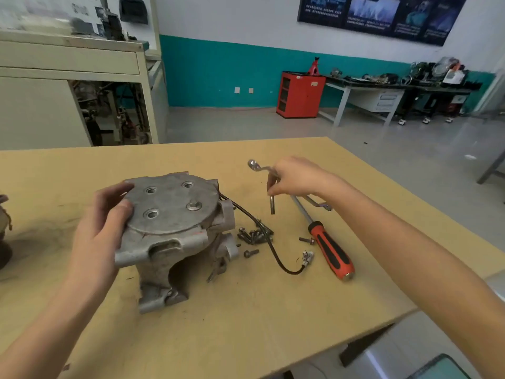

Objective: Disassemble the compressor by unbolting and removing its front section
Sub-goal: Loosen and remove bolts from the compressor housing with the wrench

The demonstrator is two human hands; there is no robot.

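Left hand [101, 222] gripping, thumb on top; right hand [297, 177] raised, pinching.

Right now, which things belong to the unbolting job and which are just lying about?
Job: compressor; wrench; held bolt; seated bolt in the cover; pile of loose bolts.
Lying about: screwdriver, untouched; red cabinet; far bench.
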